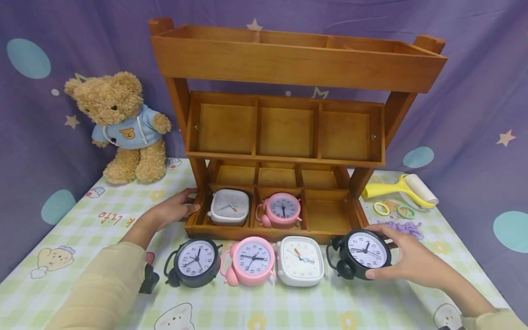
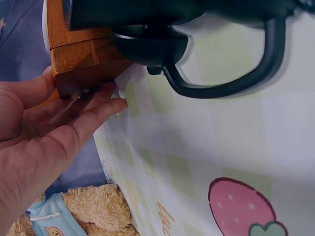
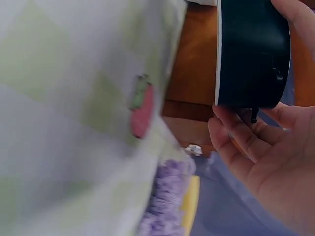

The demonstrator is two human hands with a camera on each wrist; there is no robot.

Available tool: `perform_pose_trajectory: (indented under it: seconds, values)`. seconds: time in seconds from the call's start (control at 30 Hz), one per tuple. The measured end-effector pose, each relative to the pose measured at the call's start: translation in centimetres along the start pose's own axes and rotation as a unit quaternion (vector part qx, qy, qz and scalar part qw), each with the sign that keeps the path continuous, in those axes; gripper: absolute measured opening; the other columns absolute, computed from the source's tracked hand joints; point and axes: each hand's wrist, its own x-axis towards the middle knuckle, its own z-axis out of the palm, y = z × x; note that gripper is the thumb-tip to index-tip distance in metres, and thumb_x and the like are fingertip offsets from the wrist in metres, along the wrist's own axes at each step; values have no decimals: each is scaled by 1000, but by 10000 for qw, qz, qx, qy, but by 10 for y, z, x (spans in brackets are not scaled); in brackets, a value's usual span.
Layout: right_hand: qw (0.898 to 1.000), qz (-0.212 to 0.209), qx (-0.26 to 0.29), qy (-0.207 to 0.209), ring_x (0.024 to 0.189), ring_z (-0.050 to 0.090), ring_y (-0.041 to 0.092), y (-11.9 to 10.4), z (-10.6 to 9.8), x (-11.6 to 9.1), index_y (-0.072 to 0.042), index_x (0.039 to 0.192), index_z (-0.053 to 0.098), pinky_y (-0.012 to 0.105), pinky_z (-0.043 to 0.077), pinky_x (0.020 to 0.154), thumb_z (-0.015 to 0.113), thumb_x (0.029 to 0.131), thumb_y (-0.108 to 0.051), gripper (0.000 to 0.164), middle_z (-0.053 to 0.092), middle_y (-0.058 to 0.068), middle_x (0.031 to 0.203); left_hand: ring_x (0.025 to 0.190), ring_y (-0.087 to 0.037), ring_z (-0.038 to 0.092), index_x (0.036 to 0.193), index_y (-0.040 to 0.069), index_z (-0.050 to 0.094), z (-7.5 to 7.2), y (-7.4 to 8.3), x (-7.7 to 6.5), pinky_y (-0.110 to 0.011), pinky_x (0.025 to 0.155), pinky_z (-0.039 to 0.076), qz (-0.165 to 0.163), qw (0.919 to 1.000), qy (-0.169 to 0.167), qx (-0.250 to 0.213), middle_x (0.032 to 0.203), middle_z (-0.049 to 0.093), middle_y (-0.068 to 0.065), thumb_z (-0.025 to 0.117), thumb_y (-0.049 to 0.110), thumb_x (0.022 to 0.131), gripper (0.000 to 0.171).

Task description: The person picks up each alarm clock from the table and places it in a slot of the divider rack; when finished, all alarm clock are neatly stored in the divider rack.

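Note:
My right hand [image 1: 412,259] grips a black twin-bell alarm clock [image 1: 366,251] by its rim, thumb low and fingers at the top, in front of the shelf's right end. In the right wrist view that clock [image 3: 253,54] shows its dark side. My left hand [image 1: 175,211] touches the lower left end of the brown wooden shelf [image 1: 301,62]; in the left wrist view its fingers lie along the wooden end [image 2: 83,61]. In front of the shelf, in a row, are another black clock [image 1: 197,263], a pink clock [image 1: 252,261] and a white square clock [image 1: 301,261].
The bottom tier holds a white clock [image 1: 229,207] at left and a pink clock [image 1: 282,210] in the middle. A teddy bear [image 1: 128,128] stands at left. A yellow lint roller [image 1: 400,188], hair ties [image 1: 381,209] and purple yarn [image 1: 402,229] lie at right. A small black object [image 1: 149,278] is by the left sleeve.

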Motion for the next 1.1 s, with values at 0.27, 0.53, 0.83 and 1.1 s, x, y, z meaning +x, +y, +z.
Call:
perform_pose_trajectory:
  seconds: [0.27, 0.53, 0.83, 1.1]
  values:
    - [9997, -259, 31, 38, 104, 57, 4, -8, -24, 15, -11, 136, 58, 22, 51, 87, 97, 67, -26, 81, 62, -1, 122, 132, -54, 41, 155, -13, 9, -1, -1, 0, -62, 106, 40, 27, 10000, 23, -9, 147, 28, -45, 43, 2, 104, 63]
    - [9994, -229, -250, 110, 106, 56, 3, -14, -40, 38, -10, 138, 57, 29, 54, 85, 96, 69, -30, 82, 65, 0, 122, 132, -53, 41, 156, -12, 9, -1, -1, -1, -62, 106, 41, 25, 10000, 41, 15, 147, 28, -45, 44, 3, 104, 64]
    - [9986, -56, -520, 66, 106, 64, 26, -20, -41, 68, -7, 138, 55, 47, 54, 87, 93, 71, -41, 84, 67, 5, 120, 132, -54, 42, 156, -12, 11, 1, 1, -1, -61, 106, 41, -25, 9999, 110, 31, 147, 29, -44, 44, 2, 104, 63]
    - [9959, 409, -795, -151, 116, 60, 38, -19, -35, 86, -6, 144, 51, 62, 48, 92, 89, 71, -55, 96, 64, 16, 130, 132, -52, 42, 155, -12, 11, 1, -1, 0, -60, 106, 41, 42, 9999, 116, 5, 147, 29, -44, 44, 2, 104, 62]
